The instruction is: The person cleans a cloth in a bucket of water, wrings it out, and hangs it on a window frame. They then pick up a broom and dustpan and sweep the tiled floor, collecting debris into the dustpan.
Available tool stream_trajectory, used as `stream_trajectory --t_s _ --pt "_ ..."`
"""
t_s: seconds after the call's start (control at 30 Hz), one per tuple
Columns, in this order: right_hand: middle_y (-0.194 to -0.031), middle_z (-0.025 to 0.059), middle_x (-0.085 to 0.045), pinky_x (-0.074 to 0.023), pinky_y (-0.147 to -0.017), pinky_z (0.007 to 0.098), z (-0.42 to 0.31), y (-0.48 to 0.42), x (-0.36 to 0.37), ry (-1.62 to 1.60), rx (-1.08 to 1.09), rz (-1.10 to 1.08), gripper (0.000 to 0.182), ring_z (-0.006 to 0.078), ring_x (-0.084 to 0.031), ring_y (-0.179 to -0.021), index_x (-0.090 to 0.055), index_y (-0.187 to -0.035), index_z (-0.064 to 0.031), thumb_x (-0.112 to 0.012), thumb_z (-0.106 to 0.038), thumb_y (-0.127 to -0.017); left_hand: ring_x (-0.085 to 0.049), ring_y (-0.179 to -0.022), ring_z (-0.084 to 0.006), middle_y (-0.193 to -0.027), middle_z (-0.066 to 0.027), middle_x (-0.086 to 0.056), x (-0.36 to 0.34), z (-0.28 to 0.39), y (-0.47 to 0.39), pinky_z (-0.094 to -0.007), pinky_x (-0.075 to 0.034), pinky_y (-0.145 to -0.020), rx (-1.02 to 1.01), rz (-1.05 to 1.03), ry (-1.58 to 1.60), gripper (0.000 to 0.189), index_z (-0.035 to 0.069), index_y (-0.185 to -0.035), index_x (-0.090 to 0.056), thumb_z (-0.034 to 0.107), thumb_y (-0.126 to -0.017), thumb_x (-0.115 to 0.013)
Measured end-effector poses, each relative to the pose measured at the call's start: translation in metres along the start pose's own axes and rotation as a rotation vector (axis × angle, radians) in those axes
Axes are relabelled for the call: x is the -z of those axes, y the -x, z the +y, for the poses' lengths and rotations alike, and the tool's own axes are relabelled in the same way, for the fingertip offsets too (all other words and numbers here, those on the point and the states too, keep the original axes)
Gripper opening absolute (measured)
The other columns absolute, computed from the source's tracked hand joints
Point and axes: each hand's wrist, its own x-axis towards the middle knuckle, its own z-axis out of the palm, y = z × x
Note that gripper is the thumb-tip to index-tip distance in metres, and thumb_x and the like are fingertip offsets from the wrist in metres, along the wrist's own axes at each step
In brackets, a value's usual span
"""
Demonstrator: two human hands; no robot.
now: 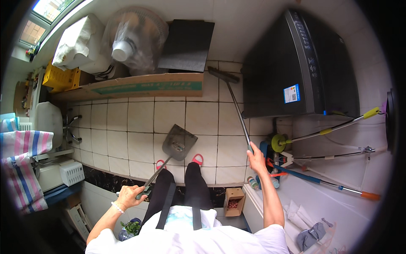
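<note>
My right hand point(256, 158) grips the upper end of a broom point(236, 104) with a metal handle. Its dark head point(223, 75) rests on the tiles between a cardboard box and the black washing machine. In my left hand point(128, 194) is the handle of a long-handled dustpan point(180, 142). The grey pan lies just ahead of my feet, tilted, with its wide edge facing away from me. A small patch in the pan could be a label or debris; I cannot tell.
A long cardboard box point(146, 87) holds a bagged electric fan point(136, 38). The black washing machine point(269, 73) stands at the right, with mops point(336, 127) leaning nearby. Behind my feet is a small carton of reddish produce point(234, 192). A wheeled chair point(49, 123) stands left, on white floor tiles point(141, 146).
</note>
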Motion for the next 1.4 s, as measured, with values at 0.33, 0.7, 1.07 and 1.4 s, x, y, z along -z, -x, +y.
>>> stream_trajectory --t_s 0.33,0.7,1.07,1.4 --pt "-0.062 0.0077 -0.057 -0.0448 -0.039 0.0339 0.053 -0.074 -0.049 0.048 -0.134 0.098 0.049 0.0164 -0.051 -0.041 -0.042 -0.14 -0.0131 -0.051 -0.012 -0.092 -0.06 -0.055 -0.0237 -0.065 -0.0035 -0.056 0.004 0.002 -0.001 -0.0352 -0.045 -0.049 -0.022 0.015 -0.023 0.033 0.009 -0.097 -0.067 0.03 -0.072 -0.073" --pt "-0.061 0.0042 -0.048 -0.038 -0.035 0.0305 0.151 0.164 -0.147 -0.284 -0.347 -0.059 0.055 0.0126 -0.042 -0.04 -0.029 -0.147 -0.0181 -0.047 -0.012 -0.095 -0.064 -0.066 -0.0329 -0.073 -0.0123 -0.066 -0.006 0.002 0.012 -0.0396 -0.051 -0.061 -0.038 0.078 0.102 0.029 0.005 -0.092 -0.069 0.026 -0.074 -0.072" --pt "-0.066 0.0048 -0.048 -0.0366 -0.037 0.0321 0.114 0.326 -0.202 -0.279 -0.448 -0.333 0.055 0.0147 -0.044 -0.043 -0.029 -0.147 -0.0213 -0.048 -0.017 -0.096 -0.065 -0.077 -0.0339 -0.076 -0.0161 -0.067 -0.071 0.0 0.126 -0.0423 -0.051 -0.071 -0.027 0.36 0.093 0.028 0.006 -0.088 -0.07 0.029 -0.073 -0.074" --pt "-0.065 0.0052 -0.049 -0.037 -0.035 0.0294 0.05 0.29 -0.147 -0.091 -0.189 -0.322 0.052 0.013 -0.045 -0.042 -0.032 -0.145 -0.0158 -0.048 -0.015 -0.095 -0.066 -0.067 -0.0322 -0.074 -0.0154 -0.068 -0.081 -0.015 0.307 -0.0371 -0.053 -0.064 0.204 0.456 0.193 0.027 0.002 -0.083 -0.07 0.023 -0.068 -0.077"
